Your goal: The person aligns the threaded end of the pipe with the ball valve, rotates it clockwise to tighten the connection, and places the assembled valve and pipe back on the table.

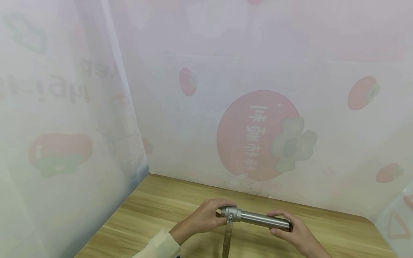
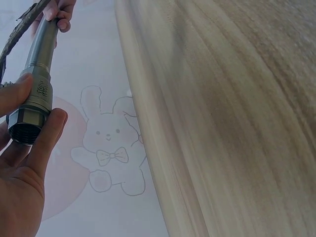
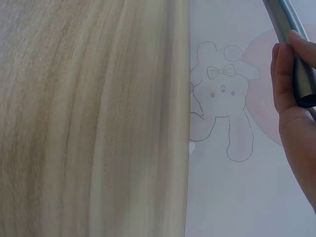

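A steel ball valve [image 1: 231,213] is joined to a straight metal pipe [image 1: 262,219], and both are held above the table. My left hand [image 1: 206,216] grips the valve's hexagonal end between thumb and fingers. In the left wrist view the open threaded mouth of the valve [image 2: 29,123] faces the camera. My right hand [image 1: 295,231] holds the pipe near its far end, thumb on one side and fingers on the other. From the valve a long lever handle [image 1: 227,238], covered in something brownish and worn, points toward me. The right wrist view shows the pipe's plain open end [image 3: 307,96].
A wood-grain table [image 1: 167,200] lies under the hands. Behind it hangs a pale curtain [image 1: 206,143] printed with red fruit and a rabbit. Another printed curtain [image 1: 58,118] closes off the left side.
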Available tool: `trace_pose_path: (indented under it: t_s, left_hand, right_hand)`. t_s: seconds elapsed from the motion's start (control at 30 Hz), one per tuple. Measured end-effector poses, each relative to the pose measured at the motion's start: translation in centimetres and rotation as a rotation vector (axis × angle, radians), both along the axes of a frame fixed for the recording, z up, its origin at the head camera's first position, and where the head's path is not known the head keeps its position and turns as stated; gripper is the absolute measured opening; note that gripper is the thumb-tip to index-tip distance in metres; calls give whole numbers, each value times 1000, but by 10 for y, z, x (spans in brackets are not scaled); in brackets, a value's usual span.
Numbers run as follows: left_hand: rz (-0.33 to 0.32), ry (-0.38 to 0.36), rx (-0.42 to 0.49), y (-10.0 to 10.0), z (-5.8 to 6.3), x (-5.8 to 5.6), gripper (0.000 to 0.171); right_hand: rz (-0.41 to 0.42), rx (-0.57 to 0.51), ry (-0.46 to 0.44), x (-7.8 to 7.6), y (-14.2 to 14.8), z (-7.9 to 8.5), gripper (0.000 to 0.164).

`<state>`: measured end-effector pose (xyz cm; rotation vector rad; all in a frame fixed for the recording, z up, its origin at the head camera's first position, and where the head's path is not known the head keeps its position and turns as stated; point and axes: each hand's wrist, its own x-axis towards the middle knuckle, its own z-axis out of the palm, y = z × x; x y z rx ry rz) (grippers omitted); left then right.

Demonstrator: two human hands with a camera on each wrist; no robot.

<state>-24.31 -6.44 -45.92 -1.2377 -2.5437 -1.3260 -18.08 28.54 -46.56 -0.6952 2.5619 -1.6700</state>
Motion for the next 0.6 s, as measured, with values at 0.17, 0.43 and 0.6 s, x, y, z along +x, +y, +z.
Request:
trace_pose_path:
  t_s: [0.17,0.43,0.6]
  left_hand:
    - [3,-8,-1,0,0,0,51]
    - [-5,-13,5,-1,1,0,52]
    - [-5,-10,2,-1,1,-1,52]
  right_hand:
    - [13,6,29,-1,0,-1,43]
    - [-54,41,9,-2,-2,-1,41]
    - [-53,31,-20,-1,-2,1,41]
